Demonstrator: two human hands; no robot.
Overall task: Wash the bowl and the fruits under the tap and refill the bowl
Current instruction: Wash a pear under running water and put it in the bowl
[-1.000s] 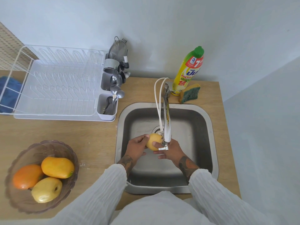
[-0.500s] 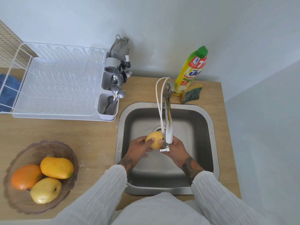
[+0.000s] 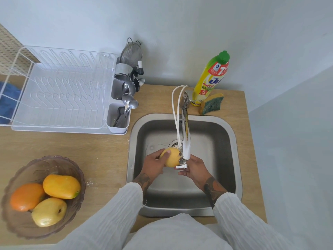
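Over the steel sink [image 3: 232, 141], under the tip of the tap [image 3: 186, 136], the left hand [image 3: 153, 167] grips a yellow fruit [image 3: 172, 158], thumb curled across its top. The right hand [image 3: 195, 170] is at the fruit's right side, just below the tap tip, fingers reaching toward the fruit; the tap hides the contact, so whether they curl round it cannot be told. Both sleeves are white.

The bowl [image 3: 72, 166], brown and see-through, sits on the worktop [image 3: 90, 150] well left of the sink. In it lie three fruits touching one another: an orange one [image 3: 26, 196] at left, a yellow-orange mango [image 3: 61, 186] at upper right, a pale yellow fruit [image 3: 48, 212] at the front.

Behind the bowl stands a white dish rack [image 3: 59, 94] with a cutlery holder [image 3: 118, 116] on its right end holding spoons and other metal utensils. Blue cloth [image 3: 8, 101] shows at the rack's left edge. Behind the sink, by the tap base, stands a yellow dish-soap bottle [image 3: 210, 78] with a green cap; a yellow-green sponge [image 3: 211, 104] leans just right of it.
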